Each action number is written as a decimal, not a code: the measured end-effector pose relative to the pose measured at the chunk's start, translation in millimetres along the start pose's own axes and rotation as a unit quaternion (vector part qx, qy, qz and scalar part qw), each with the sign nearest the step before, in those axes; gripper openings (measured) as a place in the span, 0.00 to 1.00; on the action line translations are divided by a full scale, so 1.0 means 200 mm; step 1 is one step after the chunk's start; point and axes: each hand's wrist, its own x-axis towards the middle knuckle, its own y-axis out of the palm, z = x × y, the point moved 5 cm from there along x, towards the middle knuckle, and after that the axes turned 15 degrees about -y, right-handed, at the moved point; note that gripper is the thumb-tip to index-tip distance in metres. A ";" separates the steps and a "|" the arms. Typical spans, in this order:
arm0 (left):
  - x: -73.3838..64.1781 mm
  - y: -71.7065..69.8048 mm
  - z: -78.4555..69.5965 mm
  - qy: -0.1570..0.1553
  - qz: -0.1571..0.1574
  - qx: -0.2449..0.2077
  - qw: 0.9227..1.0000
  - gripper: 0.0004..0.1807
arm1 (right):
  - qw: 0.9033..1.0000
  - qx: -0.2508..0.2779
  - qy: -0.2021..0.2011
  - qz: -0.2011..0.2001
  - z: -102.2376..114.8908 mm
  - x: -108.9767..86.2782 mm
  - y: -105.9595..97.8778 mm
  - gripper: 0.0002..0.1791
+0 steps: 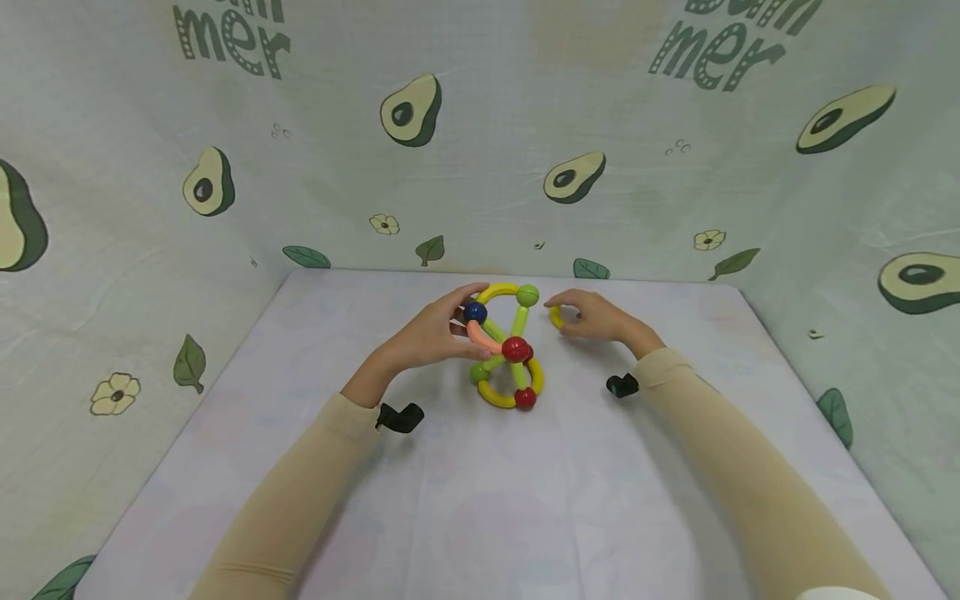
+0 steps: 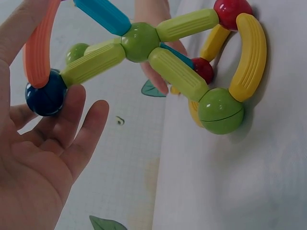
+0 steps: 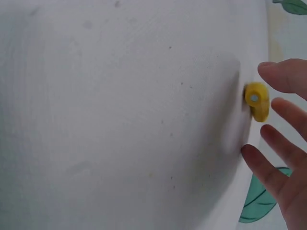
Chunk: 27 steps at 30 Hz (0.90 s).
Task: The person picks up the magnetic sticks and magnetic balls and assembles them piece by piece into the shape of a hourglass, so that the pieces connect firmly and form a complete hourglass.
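My left hand [image 1: 438, 333] holds a toy structure of balls and ribbed magnetic sticks. In the left wrist view the thumb lies along a coral curved stick [image 2: 38, 50], with fingers against the dark blue ball [image 2: 46, 98]. A green ball [image 2: 140, 42] joins several straight light-green sticks [image 2: 178, 73] and a blue one [image 2: 103, 17]. Below, red and green balls with yellow curved sticks [image 2: 250, 57] form a ring at the table. My right hand [image 1: 598, 317] reaches with spread fingers around a loose yellow curved stick [image 3: 257, 101], fingertips close beside it.
The white-covered table [image 1: 495, 517] ends at a back edge just beyond both hands. Behind it hangs a cloth [image 1: 480, 167] printed with avocados and leaves, which also covers both sides. Black wrist-camera mounts [image 1: 401, 418] stick out from both wrists.
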 end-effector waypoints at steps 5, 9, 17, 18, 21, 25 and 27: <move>0.00 0.00 -0.01 0.012 0.007 -0.011 1.000 0.58 | 1.000 -0.016 0.004 0.019 -0.01 0.00 0.01 0.28; 0.00 0.00 0.00 0.017 0.009 -0.012 1.000 0.58 | 0.999 -0.032 0.001 0.026 -0.02 -0.01 0.01 0.27; -0.01 0.00 -0.01 0.017 0.011 -0.014 1.000 0.58 | 0.999 -0.045 0.018 0.019 -0.02 -0.05 -0.01 0.21; -0.01 0.00 -0.01 0.018 0.011 -0.015 1.000 0.58 | 0.999 -0.045 0.023 0.017 -0.02 -0.05 -0.01 0.20; -0.01 0.00 -0.01 0.018 0.010 -0.011 1.000 0.58 | 0.998 -0.047 0.029 0.012 -0.02 -0.06 -0.01 0.17; -0.01 0.00 -0.01 0.017 0.007 -0.001 1.000 0.58 | 0.998 -0.049 0.033 0.008 -0.01 -0.06 -0.01 0.13; -0.01 0.00 -0.01 0.016 0.007 0.000 1.000 0.58 | 0.998 -0.050 0.032 0.010 -0.01 -0.05 0.00 0.11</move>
